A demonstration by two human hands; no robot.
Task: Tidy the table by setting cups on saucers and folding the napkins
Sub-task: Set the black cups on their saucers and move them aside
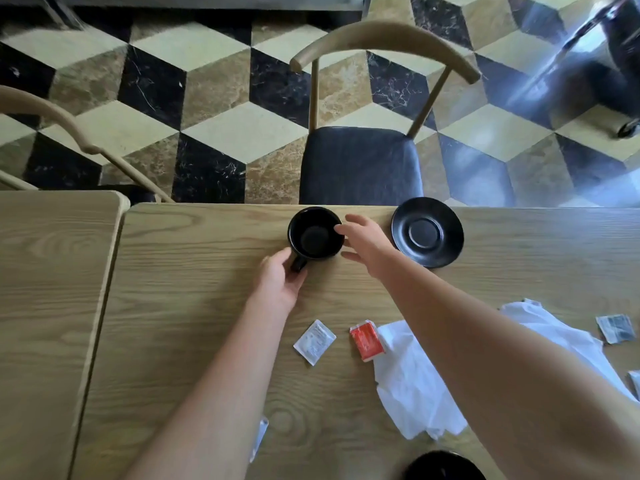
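Reaching for the black cup [316,233], both hands at once. Cup stands upright at the far edge of the table [194,278], mouth up, nothing visible inside, handle turned toward the near side. Left hand [281,279] is at that handle, fingers curled about it; whether the grip is fully closed is hard to tell, since the hand covers most of the handle. Right hand [364,244] is spread and loose, fingertips touching or just short of the cup's right rim, holding nothing.

Black saucer [427,232] lies just beside the cup to the right, also at the far edge, bare, its centre ring showing. Cup not yet on it.

Handling, by judgement: looks glazed ceramic, so stiff, fairly heavy for its size, smooth enough to slip, and liable to chip if knocked against the saucer. Best hold is the handle, with the other hand steadying the wall; set down straight into the ring.

White napkin [415,375] lies crumpled and unfolded toward the near right, partly under the right forearm. Soft, light, will need flattening first. A white packet [314,342] and a red packet [367,341] lie just left of it.
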